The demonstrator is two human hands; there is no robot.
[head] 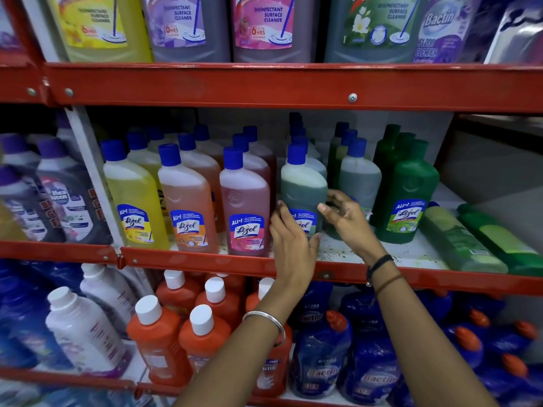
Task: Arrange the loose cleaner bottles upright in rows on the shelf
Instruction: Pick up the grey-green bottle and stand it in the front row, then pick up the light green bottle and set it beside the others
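Observation:
On the middle shelf (346,251) stand rows of blue-capped cleaner bottles: yellow (132,195), orange (188,198), pink (244,204). A grey-green bottle (302,186) stands upright at the front of its row. My left hand (291,242) wraps its lower left side and label. My right hand (343,218) hovers at its right side with fingers spread; I cannot tell if it touches. A dark green bottle (408,198) stands upright further right. Two green bottles, a pale one (461,242) and a darker one (505,239), lie flat at the shelf's right end.
The red shelf lip (205,261) runs along the front. Large cleaner jugs (182,27) fill the shelf above. Below are orange bottles with white caps (158,342) and blue wrapped bottles (320,356). Dark bottles (67,207) stand in the left bay.

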